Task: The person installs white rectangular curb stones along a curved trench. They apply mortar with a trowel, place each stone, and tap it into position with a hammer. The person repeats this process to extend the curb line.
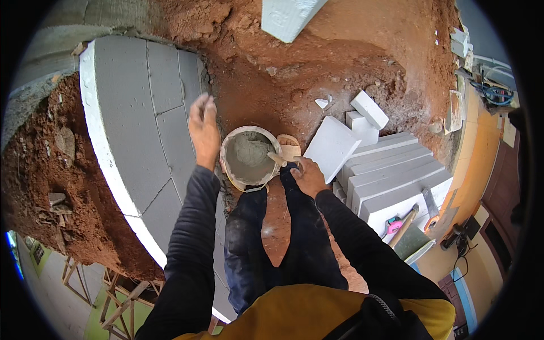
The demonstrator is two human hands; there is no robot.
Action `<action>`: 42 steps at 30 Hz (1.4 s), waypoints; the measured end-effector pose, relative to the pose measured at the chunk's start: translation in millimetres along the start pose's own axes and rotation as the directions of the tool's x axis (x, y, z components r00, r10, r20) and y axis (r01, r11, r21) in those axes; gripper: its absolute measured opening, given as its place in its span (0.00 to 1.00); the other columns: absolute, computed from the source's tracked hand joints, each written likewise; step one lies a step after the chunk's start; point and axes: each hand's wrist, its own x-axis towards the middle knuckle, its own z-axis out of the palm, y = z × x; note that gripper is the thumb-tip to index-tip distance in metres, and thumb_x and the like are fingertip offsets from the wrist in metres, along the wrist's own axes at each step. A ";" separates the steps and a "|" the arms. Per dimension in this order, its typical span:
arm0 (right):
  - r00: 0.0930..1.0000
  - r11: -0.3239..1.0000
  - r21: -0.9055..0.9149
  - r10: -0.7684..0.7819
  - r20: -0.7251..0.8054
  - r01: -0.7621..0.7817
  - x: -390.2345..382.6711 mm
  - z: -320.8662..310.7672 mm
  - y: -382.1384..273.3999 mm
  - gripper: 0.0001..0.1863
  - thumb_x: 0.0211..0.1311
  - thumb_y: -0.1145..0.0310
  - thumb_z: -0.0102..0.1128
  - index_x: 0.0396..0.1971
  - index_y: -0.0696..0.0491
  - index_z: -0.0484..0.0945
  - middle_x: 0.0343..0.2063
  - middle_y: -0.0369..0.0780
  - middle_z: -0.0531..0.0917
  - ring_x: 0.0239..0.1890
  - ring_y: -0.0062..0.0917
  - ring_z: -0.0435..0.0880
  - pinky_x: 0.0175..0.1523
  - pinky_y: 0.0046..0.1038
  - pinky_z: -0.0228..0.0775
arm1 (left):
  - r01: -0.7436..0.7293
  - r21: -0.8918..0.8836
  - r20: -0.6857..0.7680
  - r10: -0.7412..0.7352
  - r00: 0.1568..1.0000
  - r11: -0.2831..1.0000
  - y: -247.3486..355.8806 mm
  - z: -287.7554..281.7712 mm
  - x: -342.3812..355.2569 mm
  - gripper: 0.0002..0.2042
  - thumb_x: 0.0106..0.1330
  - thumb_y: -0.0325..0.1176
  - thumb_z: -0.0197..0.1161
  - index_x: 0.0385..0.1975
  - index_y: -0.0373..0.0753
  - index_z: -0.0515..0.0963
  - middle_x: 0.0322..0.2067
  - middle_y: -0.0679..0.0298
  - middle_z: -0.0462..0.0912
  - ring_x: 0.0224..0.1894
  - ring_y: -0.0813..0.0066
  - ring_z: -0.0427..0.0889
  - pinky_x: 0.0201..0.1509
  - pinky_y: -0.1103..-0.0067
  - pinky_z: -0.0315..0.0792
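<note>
On my remote feed, laid blocks form a wall (124,113); others stay stacked (391,170), a mortar bucket (223,154) between; left hand (204,133) empty, loose; right hand (309,177) by a wooden handle (276,159), grip I cannot tell.

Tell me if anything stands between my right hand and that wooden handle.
Nothing visible does: your right hand is close beside the outer end of the wooden handle, which juts over the rim of the bucket. Contact is unclear.
</note>
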 end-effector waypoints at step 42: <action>0.676 0.982 0.190 -0.133 0.725 -0.010 -189.8 -191.5 -242.3 0.26 0.80 0.41 0.51 0.47 0.51 0.77 0.25 0.34 0.77 0.19 0.19 0.77 0.21 0.26 0.70 | 0.355 -0.628 0.111 -0.371 0.922 0.693 181.3 -216.1 -284.3 0.14 0.62 0.18 0.63 0.47 0.32 0.81 0.37 0.62 0.88 0.35 0.75 0.87 0.41 0.76 0.83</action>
